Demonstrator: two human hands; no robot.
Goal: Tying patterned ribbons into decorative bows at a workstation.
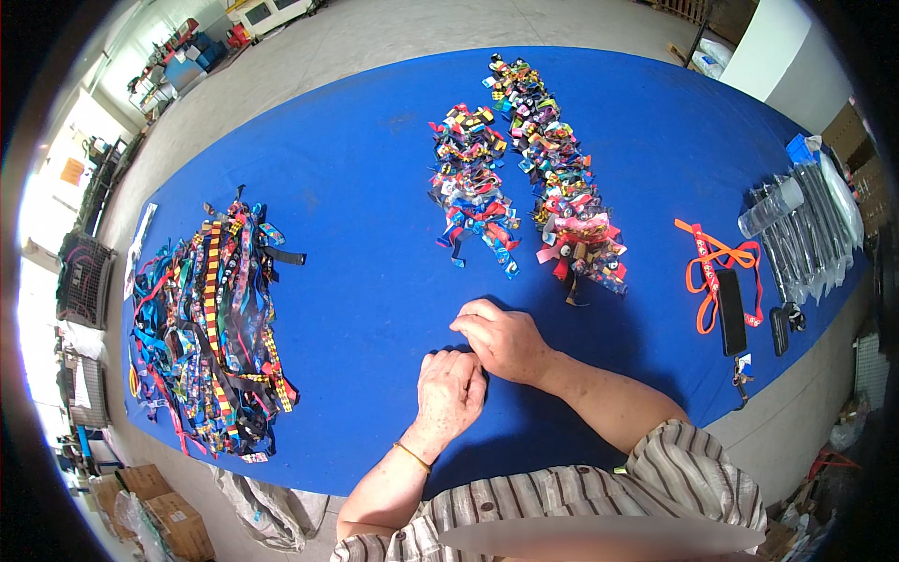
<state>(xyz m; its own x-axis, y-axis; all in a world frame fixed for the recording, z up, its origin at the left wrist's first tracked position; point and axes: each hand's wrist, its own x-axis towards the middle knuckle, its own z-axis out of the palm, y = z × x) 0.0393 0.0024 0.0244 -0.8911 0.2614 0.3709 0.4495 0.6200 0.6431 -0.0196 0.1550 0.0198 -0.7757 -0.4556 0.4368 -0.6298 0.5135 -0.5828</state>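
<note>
My left hand (450,390) rests near the front middle of the blue-covered table, its fingers curled under. Against its fingertips lies my right hand (506,341), also closed, with the thumb side toward the left hand. Whatever the fingers may hold is hidden beneath them. Beyond the hands, two rows of small folded, printed straps run away from me: a shorter row (468,173) and a longer row (559,169) to its right. Over on the left spreads a big heap of long multicoloured printed straps (217,328), which neither hand touches.
An orange-red strap (702,267) lies at the right beside a dark phone-like slab (730,312). Near them are a small black case (779,332), keys (743,370) and clear-wrapped dark packs (813,229). Cardboard boxes (169,510) stand on the floor at lower left.
</note>
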